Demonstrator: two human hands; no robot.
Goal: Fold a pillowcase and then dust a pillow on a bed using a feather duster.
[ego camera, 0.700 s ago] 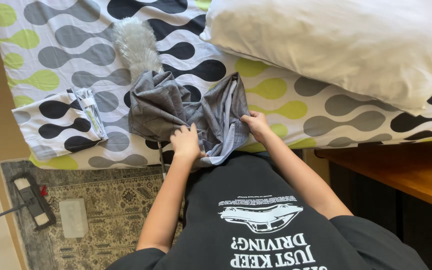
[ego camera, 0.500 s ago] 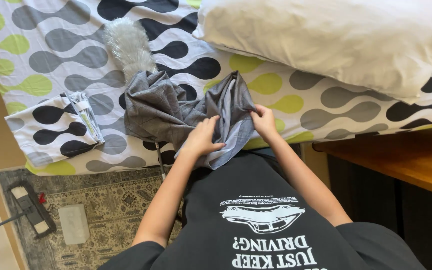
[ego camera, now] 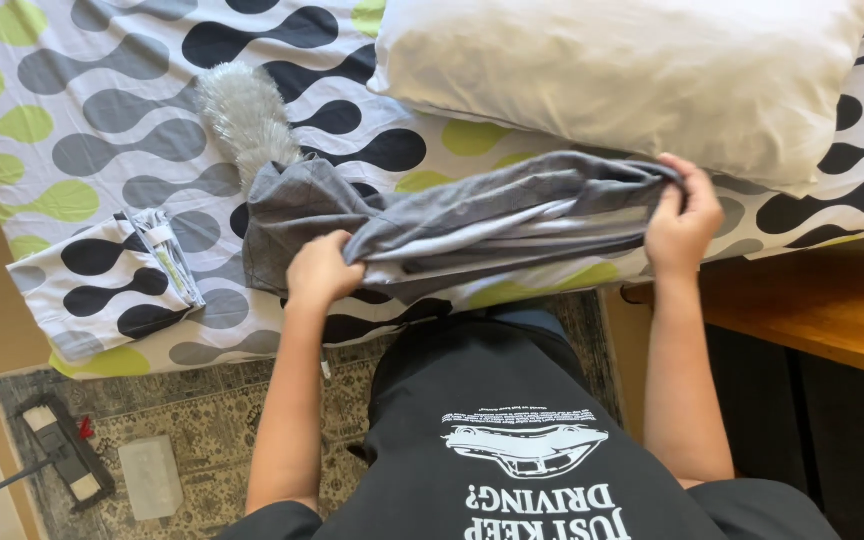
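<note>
1. Cloth [ego camera: 472,225]: grey, now pulled out long across the bed [ego camera: 82,110] edge, just below the pillow [ego camera: 622,75]. 0.5 s ago it sat bunched in a heap w/ both our hands close together at its near edge.
2. Right hand [ego camera: 680,222] has swung far out to the right; fingers closed, pinching the cloth's end, right under the pillow's lower edge.
3. Left hand [ego camera: 322,272] has shifted a bit toward the left; closed in a fist on the cloth near its other end. Remaining fabric bunches up beyond that hand, toward the duster [ego camera: 245,120].
4. So the hands went from near each other to well apart, and the cloth hangs taut-ish between them as a folded band, slightly sagging in the middle. Our read: we're at the stretch-out stage; cloth isn't flat yet, left end is a crumpled lump.
5. Unchanged vs. earlier frames: duster lies on the bed touching the crumpled end; folded patterned pillowcase [ego camera: 112,280] sits at the bed's left edge, apart from the cloth.
6. Floor: rug [ego camera: 212,420] w/ mop head [ego camera: 64,450] and pale pad [ego camera: 150,478], same spots. Wooden table [ego camera: 822,310] at right, not touched.
</note>
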